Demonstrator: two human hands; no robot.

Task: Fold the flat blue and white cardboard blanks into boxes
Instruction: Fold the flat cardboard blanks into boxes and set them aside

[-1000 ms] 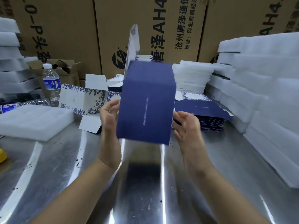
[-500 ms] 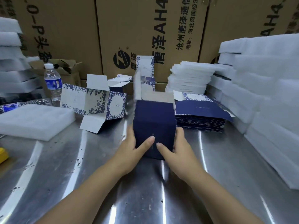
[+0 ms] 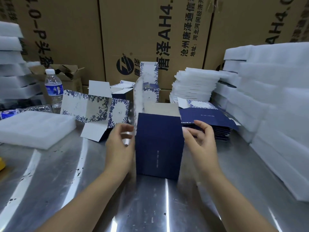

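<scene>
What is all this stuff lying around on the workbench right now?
folded box: one, dark blue, table centre, top open
half-folded blank: one, white with blue flowers, left of box
flat blanks: one stack, dark blue, right of box
water bottle: one, clear, back left
foam pad: one, white, left
foam stacks: several, white, left, back, right
cartons: three, brown, behind
yellow object: one, left edge
table: one, steel
left hand: one, blurred, left of box
right hand: one, fingers loosely curled, right of box

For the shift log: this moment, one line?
box upright on table, top open | left hand blurred, beside it | right hand open, beside it
</scene>
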